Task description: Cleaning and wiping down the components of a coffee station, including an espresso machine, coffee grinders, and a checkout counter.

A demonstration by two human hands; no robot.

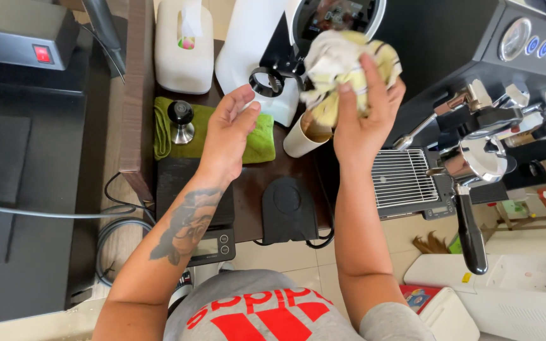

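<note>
My right hand (364, 117) grips a crumpled white and yellow cloth (339, 66), held up in front of the white coffee grinder (254, 57). My left hand (230, 129) hangs open above the green towel (261, 142), fingers apart and pointing toward the grinder's black ring-shaped holder (265, 81). A white cup (303, 140) stands just below the cloth, between my two hands. On the green towel's left part stands a tamper (181, 120) with a black knob.
A black scale (213, 243) and a black tamping mat (289, 208) lie near the counter's front edge. The espresso machine (475, 38) with drip grate (402, 178) and a portafilter (472, 183) is on the right. A white tissue box (184, 44) stands behind the towel.
</note>
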